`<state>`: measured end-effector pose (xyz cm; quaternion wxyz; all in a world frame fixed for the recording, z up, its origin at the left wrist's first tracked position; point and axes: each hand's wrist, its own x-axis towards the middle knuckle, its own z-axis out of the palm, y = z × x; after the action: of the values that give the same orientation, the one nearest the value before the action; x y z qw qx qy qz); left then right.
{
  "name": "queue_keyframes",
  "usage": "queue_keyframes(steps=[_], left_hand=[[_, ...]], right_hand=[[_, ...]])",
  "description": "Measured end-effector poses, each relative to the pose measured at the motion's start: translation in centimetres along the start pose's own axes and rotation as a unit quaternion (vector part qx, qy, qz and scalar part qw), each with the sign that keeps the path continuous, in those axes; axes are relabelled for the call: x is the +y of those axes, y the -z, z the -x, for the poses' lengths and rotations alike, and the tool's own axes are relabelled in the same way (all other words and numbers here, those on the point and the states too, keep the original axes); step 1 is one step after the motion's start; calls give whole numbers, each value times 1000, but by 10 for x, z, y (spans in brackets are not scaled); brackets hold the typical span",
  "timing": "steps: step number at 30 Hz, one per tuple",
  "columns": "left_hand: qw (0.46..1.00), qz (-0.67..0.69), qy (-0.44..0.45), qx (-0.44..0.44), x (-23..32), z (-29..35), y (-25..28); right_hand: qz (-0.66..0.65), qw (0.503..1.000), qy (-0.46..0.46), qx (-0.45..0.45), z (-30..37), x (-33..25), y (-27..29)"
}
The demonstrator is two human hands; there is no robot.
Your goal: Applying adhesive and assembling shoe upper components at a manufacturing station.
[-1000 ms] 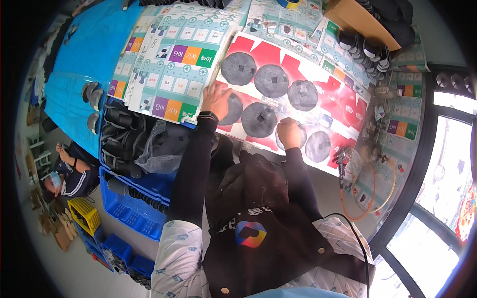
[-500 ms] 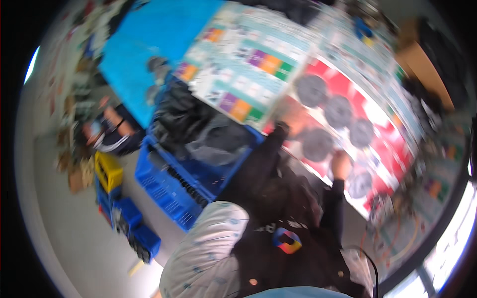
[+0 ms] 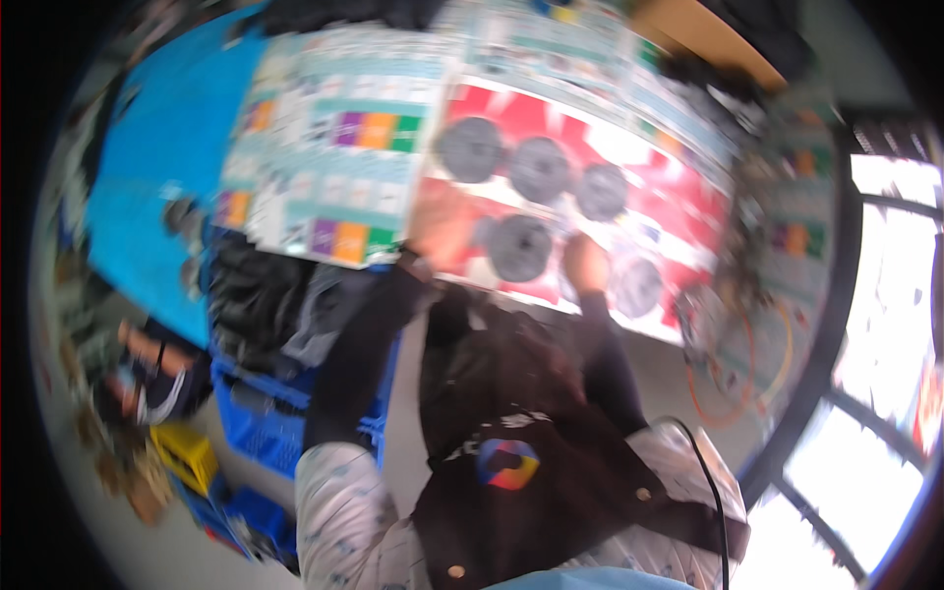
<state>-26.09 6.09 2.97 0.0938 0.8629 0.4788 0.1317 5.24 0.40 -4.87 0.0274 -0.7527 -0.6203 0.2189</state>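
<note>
Several round dark grey discs, looking like flat coils or pads, lie on a red and white sheet (image 3: 678,236) on the table. My left hand (image 3: 440,231) is over the sheet's left part, beside the nearest grey disc (image 3: 518,248). My right hand (image 3: 586,264) is low over the sheet between that disc and the lower right disc (image 3: 636,287). Motion blur smears the fingers of both hands, so I cannot make out whether they grip anything. Farther back are an upper left disc (image 3: 470,149), a middle disc (image 3: 539,169) and a right disc (image 3: 602,191).
A blue crate (image 3: 261,433) with black material stands left of my left arm. Printed sheets (image 3: 334,147) and a blue surface (image 3: 162,147) cover the left of the table. A cardboard box (image 3: 713,39) sits far right; orange tubes (image 3: 752,364) hang nearby. Another person (image 3: 162,369) is at far left.
The view has swung, so the table and crate appear farther left. Both hands stay over the red and white sheet near the nearest disc. The discs keep their layout.
</note>
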Motion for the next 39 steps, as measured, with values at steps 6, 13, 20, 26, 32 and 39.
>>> queue_keyframes(steps=[6, 13, 20, 26, 32, 39], left_hand=[[953, 214, 213, 15, -34, 31, 154], [859, 383, 327, 93, -47, 84, 149], [780, 453, 414, 124, -54, 116, 132], [705, 513, 453, 186, -73, 153, 122], [624, 586, 472, 212, -93, 148, 114], [482, 644, 487, 339, -153, 168, 109]], right_hand=[[-144, 986, -32, 81, -7, -16, 19], [-148, 986, -14, 79, -37, 22, -11], [-72, 995, -29, -66, -57, 23, -11], [-73, 994, -8, -83, -46, 6, -13], [-222, 940, 72, -249, -52, -14, 35], [-535, 815, -4, -221, -38, -185, 145]])
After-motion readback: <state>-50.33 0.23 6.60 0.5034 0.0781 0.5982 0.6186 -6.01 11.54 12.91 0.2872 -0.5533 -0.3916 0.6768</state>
